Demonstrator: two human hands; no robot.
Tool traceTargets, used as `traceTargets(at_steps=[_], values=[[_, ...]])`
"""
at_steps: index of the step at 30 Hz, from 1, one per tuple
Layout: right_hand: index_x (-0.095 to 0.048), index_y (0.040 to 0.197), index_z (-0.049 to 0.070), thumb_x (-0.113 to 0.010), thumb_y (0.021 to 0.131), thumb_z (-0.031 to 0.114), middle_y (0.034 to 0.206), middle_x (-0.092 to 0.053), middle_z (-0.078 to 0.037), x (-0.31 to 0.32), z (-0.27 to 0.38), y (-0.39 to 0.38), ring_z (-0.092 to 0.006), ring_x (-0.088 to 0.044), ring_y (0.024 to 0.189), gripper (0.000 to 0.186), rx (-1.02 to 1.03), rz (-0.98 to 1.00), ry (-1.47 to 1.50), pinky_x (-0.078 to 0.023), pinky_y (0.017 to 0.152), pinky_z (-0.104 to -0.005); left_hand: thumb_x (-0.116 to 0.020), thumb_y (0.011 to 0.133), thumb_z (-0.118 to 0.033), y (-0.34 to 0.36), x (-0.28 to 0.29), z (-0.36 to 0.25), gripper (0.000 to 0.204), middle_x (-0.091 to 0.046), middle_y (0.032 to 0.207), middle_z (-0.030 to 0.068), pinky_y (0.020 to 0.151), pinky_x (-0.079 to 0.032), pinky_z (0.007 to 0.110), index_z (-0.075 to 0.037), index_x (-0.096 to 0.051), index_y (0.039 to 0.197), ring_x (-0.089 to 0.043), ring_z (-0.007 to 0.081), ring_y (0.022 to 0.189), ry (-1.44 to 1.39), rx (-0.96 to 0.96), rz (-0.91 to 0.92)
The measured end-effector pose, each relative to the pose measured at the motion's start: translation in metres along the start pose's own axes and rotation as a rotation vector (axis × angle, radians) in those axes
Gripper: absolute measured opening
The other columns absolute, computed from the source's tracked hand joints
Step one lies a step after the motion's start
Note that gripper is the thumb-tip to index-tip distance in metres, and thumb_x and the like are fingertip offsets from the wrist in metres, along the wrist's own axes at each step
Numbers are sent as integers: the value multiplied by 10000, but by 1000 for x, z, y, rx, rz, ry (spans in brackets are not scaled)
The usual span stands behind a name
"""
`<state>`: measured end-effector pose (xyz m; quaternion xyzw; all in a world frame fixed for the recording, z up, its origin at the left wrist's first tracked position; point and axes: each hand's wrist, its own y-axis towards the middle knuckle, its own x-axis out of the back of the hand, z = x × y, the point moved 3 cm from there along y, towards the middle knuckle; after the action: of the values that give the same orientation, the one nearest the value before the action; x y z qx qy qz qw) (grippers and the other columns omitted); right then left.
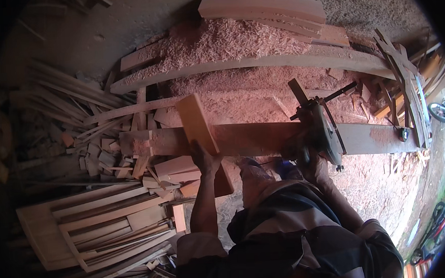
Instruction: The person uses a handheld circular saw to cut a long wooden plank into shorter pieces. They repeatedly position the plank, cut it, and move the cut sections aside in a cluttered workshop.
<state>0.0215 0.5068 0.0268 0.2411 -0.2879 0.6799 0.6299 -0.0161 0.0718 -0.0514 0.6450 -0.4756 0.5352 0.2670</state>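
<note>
My left hand (205, 158) is closed round a rectangular orange wooden board (195, 121), held over a long wide plank (250, 138) that lies crosswise in front of me. To the right, my right hand (313, 166) is closed on the rear of a dark power saw or similar tool (326, 135) with a metal plate and a rod fence, resting on the plank. The tool hides part of that hand. Beneath my left hand, light wooden pieces (172, 166) lie beside the plank.
Pink shavings (242, 38) cover the area beyond the plank, among long beams (238, 63). A pile of offcuts (101, 159) and door frames (84, 203) is on the left. Crossed boards (400, 82) stand at the right end, a small black-cased tool (404, 133) nearby.
</note>
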Motion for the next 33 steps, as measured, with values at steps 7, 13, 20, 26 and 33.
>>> traceTargets(at_steps=[7, 13, 20, 26, 33], values=[[-478, 1419, 14, -716, 895, 241, 953, -729, -242, -1, -7, 7, -425, -733, 865, 619, 176, -68, -105, -597, 712, -489, -743, 718, 28, 10, 29, 26, 1015, -163, 1681, 203, 1204, -272, 591, -242, -320, 1600, -217, 499, 1506, 271, -613, 231], [-496, 1395, -13, -752, 868, 261, 977, -727, -241, -3, -10, 9, -425, -731, 876, 647, 147, -45, -67, -591, 747, -482, -606, 797, 123, -11, -2, 57, 884, -217, 1679, 168, 1224, -250, 583, -289, -429, 1558, -191, 495, 1521, 135, -471, 7], [-523, 1360, -41, -776, 854, 294, 990, -724, -254, 2, -7, 10, -418, -731, 857, 658, 224, -68, -116, -586, 757, -481, -782, 880, -235, -49, -113, 37, 609, -600, 1312, 169, 753, -588, 419, 24, -520, 1365, -670, 276, 1018, -1794, 945, -182], [-509, 1355, -58, -782, 837, 223, 923, -716, -252, 2, -7, 12, -393, -726, 821, 649, 182, -5, -37, -564, 719, -471, -827, 774, -286, -37, -64, -9, 811, -650, 1146, 198, 823, -553, 444, 11, -425, 1413, -674, 325, 953, -994, 616, -485], [-525, 1363, -33, -791, 801, 179, 986, -725, -229, 1, -11, 12, -357, -733, 880, 657, 96, 20, 23, -572, 779, -451, -728, 798, -131, 10, -47, -49, 811, -594, 1187, 239, 885, -531, 473, -10, -328, 1494, -633, 410, 1025, -820, 352, -705]])
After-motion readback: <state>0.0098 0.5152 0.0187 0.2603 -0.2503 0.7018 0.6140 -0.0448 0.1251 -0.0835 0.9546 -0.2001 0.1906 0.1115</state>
